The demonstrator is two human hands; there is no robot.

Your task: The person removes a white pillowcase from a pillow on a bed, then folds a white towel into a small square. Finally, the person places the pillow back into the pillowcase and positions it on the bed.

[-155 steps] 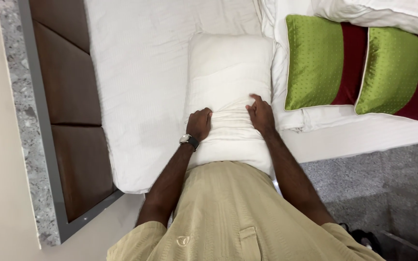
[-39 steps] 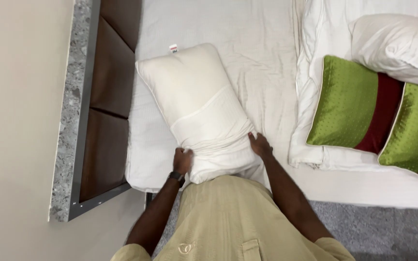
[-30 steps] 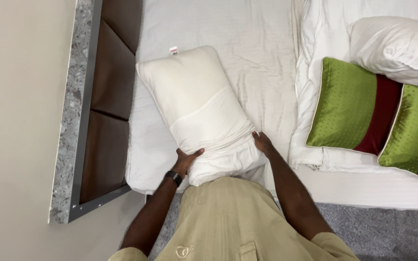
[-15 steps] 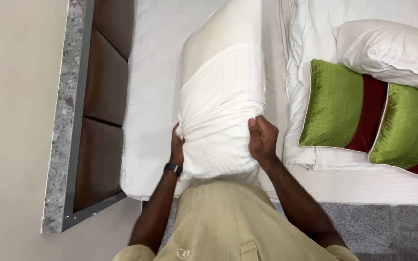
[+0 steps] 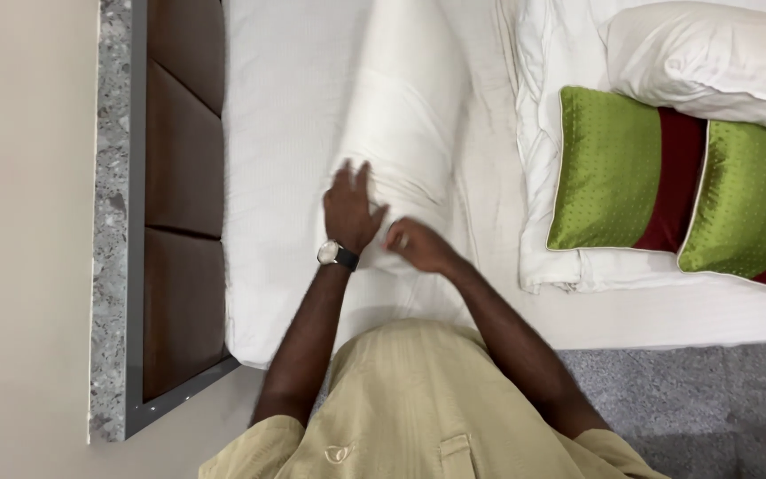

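Pillow [image 5: 405,133] in a white case lies on the white bed [image 5: 285,115], its long axis running away from the person, from just in front of the chest up toward the top of the head view, tilted slightly to the right at its far end. Its near end sits right at both hands, so neither arm has to reach far. The left hand [image 5: 350,206] lies flat, fingers spread apart, on the near left corner of the pillow, a watch [image 5: 337,255] on its wrist. The right hand [image 5: 417,245] is at the near edge, just beside the left one, fingers curled together; it is blurred, and I cannot tell whether it pinches the fabric or only touches it. Both hands are about equally close, the left resting further up the pillow's side. To the left of the bed runs a brown padded headboard [image 5: 183,177]. Well apart on the right lie two green and dark red cushions [image 5: 609,168] beside a second white pillow [image 5: 711,66].
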